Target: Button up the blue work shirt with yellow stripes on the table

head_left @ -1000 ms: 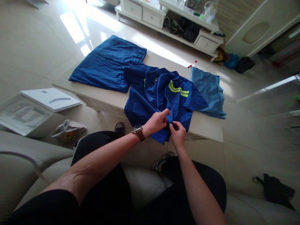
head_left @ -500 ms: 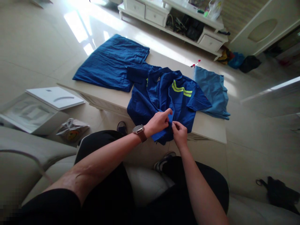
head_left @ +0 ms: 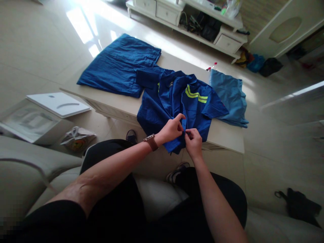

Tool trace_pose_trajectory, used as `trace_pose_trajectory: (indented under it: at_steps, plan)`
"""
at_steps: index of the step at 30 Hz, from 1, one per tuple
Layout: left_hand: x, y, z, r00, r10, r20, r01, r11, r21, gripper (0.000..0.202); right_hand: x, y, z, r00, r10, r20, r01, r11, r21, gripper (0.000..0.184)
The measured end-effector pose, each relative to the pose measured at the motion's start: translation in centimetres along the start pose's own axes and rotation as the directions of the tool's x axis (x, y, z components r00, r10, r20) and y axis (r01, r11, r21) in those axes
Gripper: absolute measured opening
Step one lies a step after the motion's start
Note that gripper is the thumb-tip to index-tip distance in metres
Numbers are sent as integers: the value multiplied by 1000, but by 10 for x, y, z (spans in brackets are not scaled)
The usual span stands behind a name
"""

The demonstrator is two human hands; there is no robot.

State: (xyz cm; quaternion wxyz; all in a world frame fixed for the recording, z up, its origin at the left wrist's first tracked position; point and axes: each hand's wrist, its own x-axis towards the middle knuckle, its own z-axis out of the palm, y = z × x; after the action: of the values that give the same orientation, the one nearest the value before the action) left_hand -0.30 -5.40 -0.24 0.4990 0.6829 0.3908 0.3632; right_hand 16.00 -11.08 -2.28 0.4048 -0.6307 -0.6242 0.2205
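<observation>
The left hand (head_left: 172, 130) is curled, thumb and fingers pinching the front edge of a blue work shirt (head_left: 177, 101). The right hand (head_left: 193, 143) pinches the same edge just beside it, now slightly closer to the left. The shirt spreads from the hands toward 12 o'clock across a cream table (head_left: 108, 98), with a folded blue garment (head_left: 118, 65) at 10 o'clock and a light-blue cloth (head_left: 227, 98) at 2 o'clock.

Under the left hand (head_left: 172, 130) and right hand (head_left: 193, 143): work shirt (head_left: 174, 101), on table (head_left: 222, 136). Further left on table: folded garment (head_left: 118, 67). Further right on table: smaller folded garment (head_left: 227, 98). Beyond all: drawer cabinet (head_left: 167, 13).

Sunlit tile floor (head_left: 43, 44), white drawer cabinet (head_left: 182, 23) beyond
</observation>
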Motion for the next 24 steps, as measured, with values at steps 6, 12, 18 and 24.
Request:
trace_pose_trajectory:
  at_steps: [6,12,18,24]
  plan:
    - [0,0,13,962,-259,-82,253,964,-81,23,-7,-11,2,987,-150,-52,138,972,-189,22]
    - [1,-1,13,962,-270,-43,267,961,-65,10,-8,-8,3,984,-175,-40,162,963,-216,20]
    - [-1,2,8,934,-351,-64,355,932,72,10,-4,-10,4,990,-119,-77,104,980,-170,18]
    - [1,-8,14,952,-303,-50,306,950,57,4,5,11,13,959,277,-65,-259,944,204,28]
